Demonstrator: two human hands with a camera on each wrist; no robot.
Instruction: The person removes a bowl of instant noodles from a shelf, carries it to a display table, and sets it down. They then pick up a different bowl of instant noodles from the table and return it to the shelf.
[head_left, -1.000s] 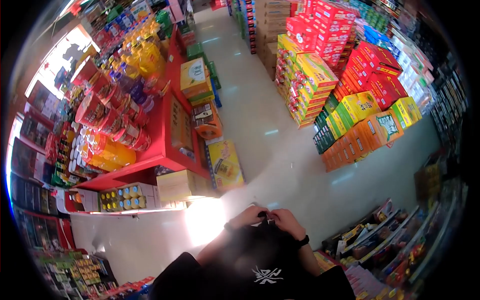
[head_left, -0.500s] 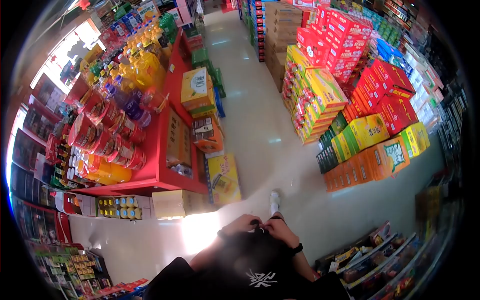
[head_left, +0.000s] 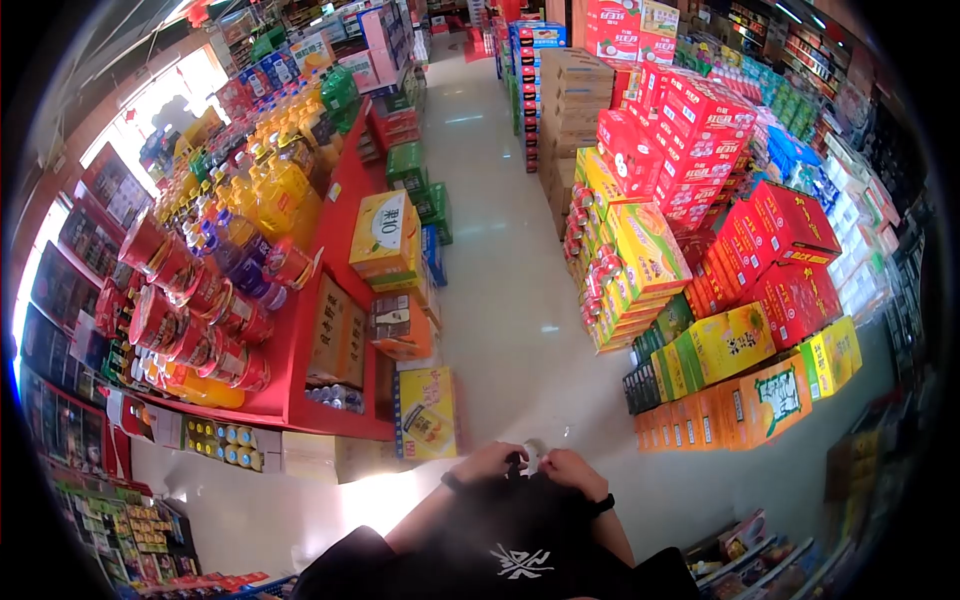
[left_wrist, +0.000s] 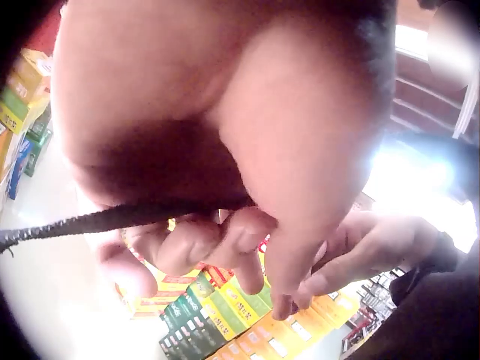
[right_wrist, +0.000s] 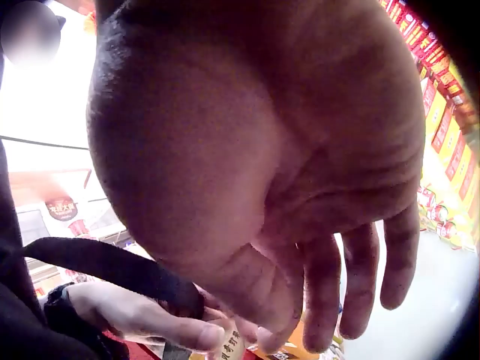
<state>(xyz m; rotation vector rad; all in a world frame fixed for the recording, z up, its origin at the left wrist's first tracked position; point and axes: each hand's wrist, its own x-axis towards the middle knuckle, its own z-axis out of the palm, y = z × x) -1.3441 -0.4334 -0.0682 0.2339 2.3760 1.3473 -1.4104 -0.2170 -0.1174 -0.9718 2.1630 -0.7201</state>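
In front of a black shirt (head_left: 520,535) with a white emblem, both hands are close together at waist height. A dark strap (right_wrist: 112,268) runs from the body into my left hand (head_left: 488,462), which grips it. In the left wrist view the strap (left_wrist: 112,219) crosses beneath the palm, with the fingers curled. My right hand (head_left: 575,472) is just beside the left. Its thumb and forefinger come together while the other fingers (right_wrist: 401,259) hang fairly straight. I cannot tell whether its fingertips hold anything.
At left stands a red display table (head_left: 270,385) with drink bottles and noodle tubs (head_left: 160,315). Cartons (head_left: 385,230) line its side. Stacked drink boxes (head_left: 640,260) and orange cartons (head_left: 720,415) flank the right side of a tiled aisle (head_left: 490,300). A low shelf (head_left: 750,565) is at lower right.
The head view has shifted, so the aisle's goods sit lower and more of the far end shows. A white shoe came into sight below the hands. Both hands stay together at the waist.
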